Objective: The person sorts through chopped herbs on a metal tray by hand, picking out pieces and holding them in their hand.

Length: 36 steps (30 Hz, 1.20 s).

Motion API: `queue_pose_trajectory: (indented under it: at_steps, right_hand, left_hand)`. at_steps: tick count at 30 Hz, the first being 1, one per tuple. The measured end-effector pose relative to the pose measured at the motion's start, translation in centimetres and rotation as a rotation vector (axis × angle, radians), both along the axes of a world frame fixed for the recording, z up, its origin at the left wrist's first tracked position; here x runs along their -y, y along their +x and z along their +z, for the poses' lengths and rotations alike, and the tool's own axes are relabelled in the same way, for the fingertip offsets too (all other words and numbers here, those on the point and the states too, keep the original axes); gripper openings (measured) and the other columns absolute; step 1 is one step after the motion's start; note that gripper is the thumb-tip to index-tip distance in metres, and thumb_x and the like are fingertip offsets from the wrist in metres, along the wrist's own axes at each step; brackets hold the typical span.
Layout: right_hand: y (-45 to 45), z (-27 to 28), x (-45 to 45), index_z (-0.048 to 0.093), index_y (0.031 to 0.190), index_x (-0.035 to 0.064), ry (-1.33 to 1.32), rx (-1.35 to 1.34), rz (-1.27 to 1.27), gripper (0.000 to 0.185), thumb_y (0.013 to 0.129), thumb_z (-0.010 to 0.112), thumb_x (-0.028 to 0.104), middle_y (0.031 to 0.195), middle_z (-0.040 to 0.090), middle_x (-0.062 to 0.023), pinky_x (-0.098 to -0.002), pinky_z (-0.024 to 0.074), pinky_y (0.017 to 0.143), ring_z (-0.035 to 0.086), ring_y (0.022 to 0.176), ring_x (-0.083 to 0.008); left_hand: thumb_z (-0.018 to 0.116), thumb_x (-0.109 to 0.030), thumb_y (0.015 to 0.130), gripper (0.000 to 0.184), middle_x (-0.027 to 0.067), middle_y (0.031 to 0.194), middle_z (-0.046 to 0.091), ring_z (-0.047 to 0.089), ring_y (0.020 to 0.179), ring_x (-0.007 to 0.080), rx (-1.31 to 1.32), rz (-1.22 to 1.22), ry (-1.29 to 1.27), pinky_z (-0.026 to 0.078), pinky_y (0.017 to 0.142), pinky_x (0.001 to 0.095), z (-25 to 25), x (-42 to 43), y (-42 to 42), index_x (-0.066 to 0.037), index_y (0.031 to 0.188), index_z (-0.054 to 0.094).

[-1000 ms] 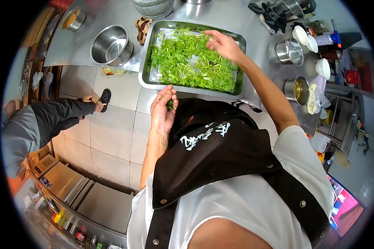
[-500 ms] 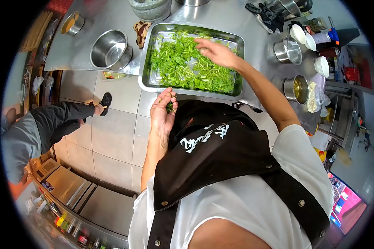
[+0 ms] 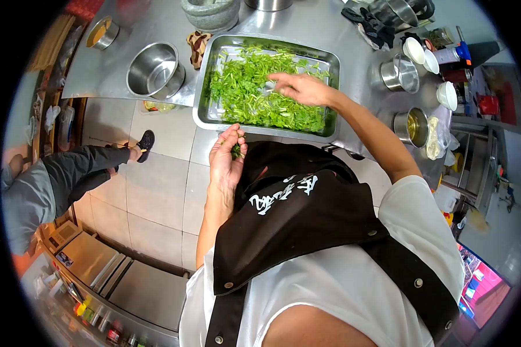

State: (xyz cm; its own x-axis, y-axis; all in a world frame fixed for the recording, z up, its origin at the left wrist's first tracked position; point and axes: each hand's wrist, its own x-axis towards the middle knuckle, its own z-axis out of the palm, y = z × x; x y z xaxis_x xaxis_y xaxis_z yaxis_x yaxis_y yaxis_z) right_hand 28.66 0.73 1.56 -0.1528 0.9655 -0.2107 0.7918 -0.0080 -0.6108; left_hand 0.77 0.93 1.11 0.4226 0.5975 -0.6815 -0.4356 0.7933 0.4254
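Observation:
Chopped leafy green herbs (image 3: 237, 87) with pale stems are spread through a rectangular metal tray (image 3: 200, 115) on the steel table. My right hand (image 3: 304, 89) hovers over the middle of the tray, index finger stretched out and the others loosely bent, with nothing seen in it. Whether its fingertips touch the greens I cannot tell. At the tray's near left edge, my left hand (image 3: 228, 153) is closed around a small bunch of green herbs (image 3: 235, 151), mostly hidden by the fingers.
Left of the tray stand a steel pot (image 3: 155, 70), a camouflage cloth (image 3: 198, 47) and a stone mortar (image 3: 211, 14). Several pots and white bowls (image 3: 413, 50) line the right side, near dark gloves (image 3: 373, 26). Another person's leg (image 3: 87, 161) extends in from the left.
My right hand has shifted slightly down over the tray, toward me. My left hand keeps its bunch at the near edge, almost unmoved.

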Motion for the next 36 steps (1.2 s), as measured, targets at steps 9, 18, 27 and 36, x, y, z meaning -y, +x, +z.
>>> queue_pose_trajectory:
  at_steps: [9, 18, 27, 36]
  right_hand:
    - [1.7, -1.5, -3.1, 0.057, 0.114, 0.0135, 0.236, -0.143, -0.207, 0.031, 0.083, 0.051, 0.008, 0.097, 0.068, -0.0052, -0.0346, 0.0505, 0.074, 0.065, 0.084, -0.0241]
    - [2.4, -2.6, -3.0, 0.055, 0.116, 0.0198, 0.294, 0.154, -0.295, 0.044, 0.076, 0.049, 0.003, 0.088, 0.064, -0.0042, -0.0391, 0.0494, 0.073, 0.061, 0.085, -0.0254]
    - [3.6, -1.8, -3.3, 0.056, 0.116, 0.0180, 0.375, 0.061, -0.469, 0.042, 0.077, 0.055, 0.003, 0.084, 0.065, -0.0004, -0.0299, 0.0501, 0.072, 0.060, 0.074, -0.0169]
    - [1.9, -3.3, -3.7, 0.055, 0.116, 0.0172, 0.327, 0.183, -0.227, 0.041, 0.076, 0.052, 0.007, 0.084, 0.064, -0.0074, -0.0402, 0.0500, 0.070, 0.061, 0.083, -0.0271]
  left_hand:
    - [0.061, -0.005, 0.086, 0.016, 0.0049, 0.087, 0.062, 0.056, 0.069, 0.0097, 0.007, 0.012, 0.000, 0.049, 0.062, 0.0215, -0.5, 0.1, 0.1, -0.002, 0.102, 0.061]
    - [0.060, -0.004, 0.086, 0.017, 0.0048, 0.087, 0.062, 0.056, 0.069, 0.0093, 0.000, 0.017, 0.008, 0.048, 0.062, 0.0214, -0.3, 0.2, 0.1, -0.003, 0.103, 0.060]
    - [0.061, -0.004, 0.086, 0.016, 0.0043, 0.086, 0.062, 0.056, 0.069, 0.0091, -0.029, 0.022, -0.020, 0.048, 0.062, 0.0213, 0.1, 0.1, 0.3, -0.003, 0.102, 0.061]
    - [0.062, -0.006, 0.086, 0.018, 0.0045, 0.086, 0.062, 0.056, 0.070, 0.0094, -0.014, 0.022, 0.002, 0.048, 0.062, 0.0210, 0.0, 0.2, 0.3, -0.003, 0.103, 0.060]
